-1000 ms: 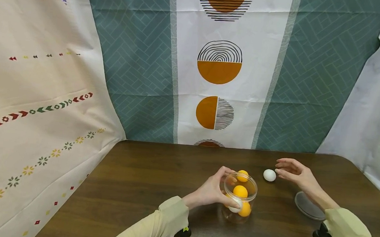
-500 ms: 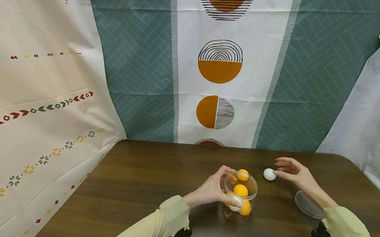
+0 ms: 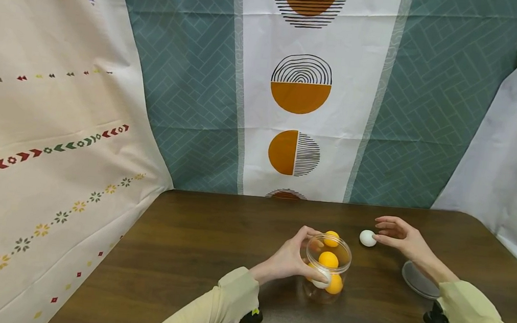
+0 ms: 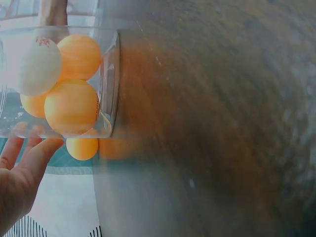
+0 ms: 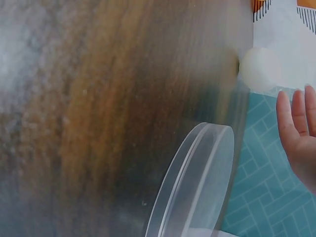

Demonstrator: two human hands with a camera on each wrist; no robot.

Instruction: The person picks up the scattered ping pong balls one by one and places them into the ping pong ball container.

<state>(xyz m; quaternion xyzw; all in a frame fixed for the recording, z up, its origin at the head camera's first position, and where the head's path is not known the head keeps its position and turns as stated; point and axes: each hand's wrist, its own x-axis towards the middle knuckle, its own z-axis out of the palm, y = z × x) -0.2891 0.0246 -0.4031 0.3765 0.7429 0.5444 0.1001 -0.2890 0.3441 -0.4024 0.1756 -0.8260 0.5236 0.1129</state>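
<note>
Several orange and white balls sit in the clear plastic jar, grasped by the left hand; right hand, fingers relaxed, nears one white ball left on the dark wooden table

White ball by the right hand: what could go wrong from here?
The white ball lies loose on the bare table, the right hand's fingers just reaching it; a nudge could roll it away. The left hand holds the open clear jar of orange balls; a bump might tip it. The lid lies under the right forearm.
</note>
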